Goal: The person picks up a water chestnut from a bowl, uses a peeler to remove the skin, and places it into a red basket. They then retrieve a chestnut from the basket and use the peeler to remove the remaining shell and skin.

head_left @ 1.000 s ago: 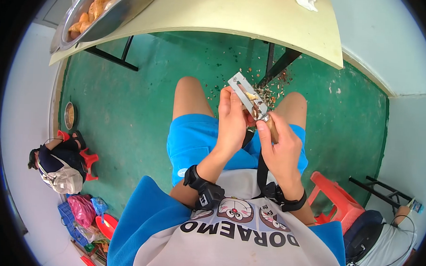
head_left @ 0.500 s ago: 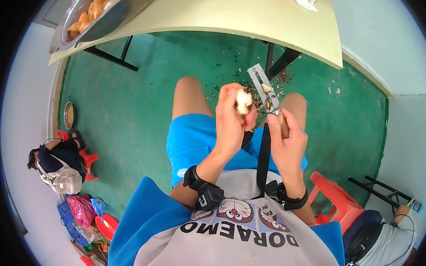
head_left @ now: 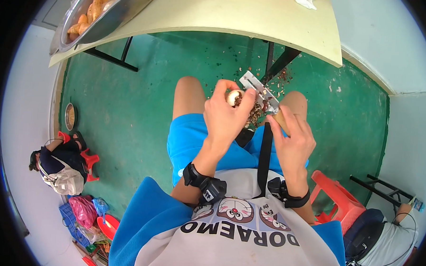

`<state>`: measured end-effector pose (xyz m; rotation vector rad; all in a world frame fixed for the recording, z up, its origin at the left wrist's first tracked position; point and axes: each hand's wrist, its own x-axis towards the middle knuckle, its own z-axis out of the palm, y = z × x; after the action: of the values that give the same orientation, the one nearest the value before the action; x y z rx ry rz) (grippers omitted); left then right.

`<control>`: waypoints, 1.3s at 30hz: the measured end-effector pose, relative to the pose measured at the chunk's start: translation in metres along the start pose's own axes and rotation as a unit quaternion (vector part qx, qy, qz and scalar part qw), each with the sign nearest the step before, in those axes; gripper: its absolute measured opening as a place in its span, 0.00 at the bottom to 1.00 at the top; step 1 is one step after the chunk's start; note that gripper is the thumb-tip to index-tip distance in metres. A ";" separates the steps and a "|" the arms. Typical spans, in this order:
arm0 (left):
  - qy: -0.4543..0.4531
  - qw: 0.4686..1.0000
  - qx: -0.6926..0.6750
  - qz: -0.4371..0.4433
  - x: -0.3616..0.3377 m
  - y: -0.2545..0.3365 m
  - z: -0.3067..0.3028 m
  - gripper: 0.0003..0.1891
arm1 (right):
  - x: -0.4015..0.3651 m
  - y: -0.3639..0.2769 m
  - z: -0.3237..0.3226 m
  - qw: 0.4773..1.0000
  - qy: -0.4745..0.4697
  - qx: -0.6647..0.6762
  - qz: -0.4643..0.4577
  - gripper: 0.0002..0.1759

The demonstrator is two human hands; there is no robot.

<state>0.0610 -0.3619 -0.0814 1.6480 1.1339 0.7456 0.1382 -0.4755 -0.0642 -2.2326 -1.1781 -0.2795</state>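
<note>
My left hand (head_left: 223,112) is closed around a small, partly peeled tuber (head_left: 232,98), whose pale flesh and dark brown skin show between thumb and fingers. My right hand (head_left: 294,142) grips the wooden handle of a peeler (head_left: 263,93) with a wide, slotted metal blade. The blade slants up and to the left, right beside the tuber and my left thumb. Dark bits of peel cling to the metal near the handle. Both hands are above my lap, between my knees. Below them, brown and white peelings (head_left: 254,116) lie in a heap.
A pale table (head_left: 218,12) stands ahead, with a metal basin (head_left: 125,12) of orange-brown tubers (head_left: 96,6) at its left. More scraps litter the green floor (head_left: 143,101) near a table leg. One person (head_left: 59,166) sits at left; a red stool (head_left: 336,200) is at right.
My left hand has turned over the tuber, covering more of it, and moved slightly left. The peeler has tilted further left, its blade now right beside the tuber.
</note>
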 end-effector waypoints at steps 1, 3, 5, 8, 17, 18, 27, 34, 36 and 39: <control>0.010 1.000 0.005 -0.008 0.003 -0.003 -0.003 0.16 | 0.000 -0.001 0.000 1.000 -0.001 -0.001 0.010 0.16; 0.020 1.000 -0.002 -0.023 0.004 -0.002 -0.006 0.17 | 0.001 0.000 -0.001 1.000 -0.001 -0.002 0.020 0.16; 0.014 1.000 -0.009 -0.009 0.001 0.000 -0.004 0.17 | 0.001 0.000 0.000 1.000 0.000 0.004 0.015 0.17; -0.006 1.000 -0.008 0.009 -0.004 0.004 -0.001 0.18 | -0.001 0.003 0.001 1.000 -0.002 0.014 0.011 0.17; -0.090 0.988 0.128 0.014 -0.008 0.010 0.001 0.22 | 0.001 0.003 -0.001 0.999 0.005 0.013 0.036 0.16; -0.090 0.988 0.127 0.014 -0.007 0.008 0.000 0.22 | 0.001 0.004 -0.001 0.999 0.006 0.013 0.036 0.16; -0.199 0.877 -0.373 -0.227 0.002 -0.004 -0.005 0.18 | 0.000 0.002 -0.001 0.974 0.033 0.169 0.147 0.15; -0.189 0.834 -0.436 -0.282 -0.005 -0.001 0.003 0.21 | -0.011 -0.011 0.003 0.973 -0.064 0.211 0.064 0.16; -0.172 0.854 -0.418 -0.258 -0.007 -0.006 0.006 0.19 | -0.012 -0.013 0.004 0.977 -0.070 0.199 0.039 0.16; -0.125 0.860 -0.429 -0.248 -0.009 -0.002 0.007 0.17 | -0.011 -0.015 0.004 0.982 -0.083 0.161 0.044 0.16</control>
<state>0.0629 -0.3729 -0.0849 0.6281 0.7955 0.5469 0.1196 -0.4744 -0.0661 -2.0418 -1.1162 0.1294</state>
